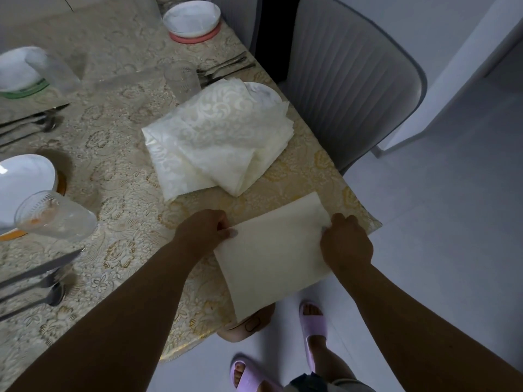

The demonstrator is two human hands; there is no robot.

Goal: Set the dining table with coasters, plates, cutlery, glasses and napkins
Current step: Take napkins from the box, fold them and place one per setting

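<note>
Both hands pinch one napkin (271,250) over the near corner of the worktop (119,171): the left hand (206,230) grips its left edge, the right hand (343,244) its right edge, and the lower part hangs past the worktop's edge. Just beyond lies a napkin pile (215,137) (partly covering a plate (263,93)). A glass (182,79) and cutlery (223,67) sit behind it.

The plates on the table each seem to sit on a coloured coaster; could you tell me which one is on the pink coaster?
The far plate near the grey chair sits on the pink coaster. The left plate has a green one, the nearest plate an orange one.
</note>
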